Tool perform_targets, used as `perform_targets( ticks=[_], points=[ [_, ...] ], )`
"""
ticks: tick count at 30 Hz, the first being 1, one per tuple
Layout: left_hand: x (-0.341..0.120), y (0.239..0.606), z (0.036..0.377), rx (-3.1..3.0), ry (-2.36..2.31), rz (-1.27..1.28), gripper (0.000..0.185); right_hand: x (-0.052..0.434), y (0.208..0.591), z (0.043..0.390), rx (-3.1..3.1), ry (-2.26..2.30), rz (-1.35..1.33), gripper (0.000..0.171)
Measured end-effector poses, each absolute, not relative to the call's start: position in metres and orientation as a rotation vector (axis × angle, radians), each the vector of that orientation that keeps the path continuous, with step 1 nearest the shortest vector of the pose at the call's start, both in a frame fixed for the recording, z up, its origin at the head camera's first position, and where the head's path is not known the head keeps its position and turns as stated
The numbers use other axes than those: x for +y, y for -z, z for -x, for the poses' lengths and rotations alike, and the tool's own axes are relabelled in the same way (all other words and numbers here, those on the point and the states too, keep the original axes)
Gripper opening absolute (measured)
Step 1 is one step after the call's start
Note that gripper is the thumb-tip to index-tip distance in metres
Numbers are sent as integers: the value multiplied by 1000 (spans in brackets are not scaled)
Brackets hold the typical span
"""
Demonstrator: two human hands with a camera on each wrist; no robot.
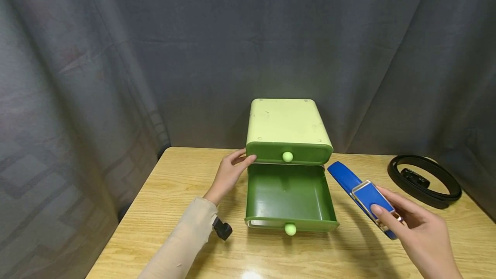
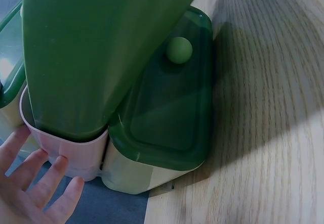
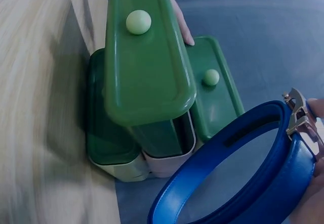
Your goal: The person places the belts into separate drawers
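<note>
We find a two-drawer green cabinet standing at the back of the wooden counter, before a grey curtain. Its lower drawer is pulled well out and shows a bare green floor; the upper drawer is closed. Each drawer front carries a pale round knob.

The left hand rests against the left side of the cabinet, fingers straight and released, fingertips touching the corner of the upper drawer front. The left wrist view confirms the fingers lie flat beside the casing, curled round nothing.

The right hand is grasping a coiled blue belt at its buckle, thumb laid across the buckle plate. The belt is just to the right of the open drawer, outside it; we cannot tell whether its far end touches the counter. The right wrist view shows the belt's loop hanging in front of the drawers.

A black belt lies coiled on the counter, well apart to the right.
</note>
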State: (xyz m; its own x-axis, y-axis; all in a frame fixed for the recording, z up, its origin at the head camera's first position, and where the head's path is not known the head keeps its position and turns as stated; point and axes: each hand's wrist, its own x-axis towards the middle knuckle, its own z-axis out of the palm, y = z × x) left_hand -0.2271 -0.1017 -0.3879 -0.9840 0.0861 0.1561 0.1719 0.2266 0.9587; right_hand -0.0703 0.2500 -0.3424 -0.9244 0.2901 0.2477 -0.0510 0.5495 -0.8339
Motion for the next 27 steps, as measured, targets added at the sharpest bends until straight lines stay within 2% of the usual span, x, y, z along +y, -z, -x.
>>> perform_targets(
  ticks=[27],
  points=[
    [-101, 389, 228, -2391, 1917, 250, 54, 227, 315, 60, -2353, -1274, -295, 43]
  ],
)
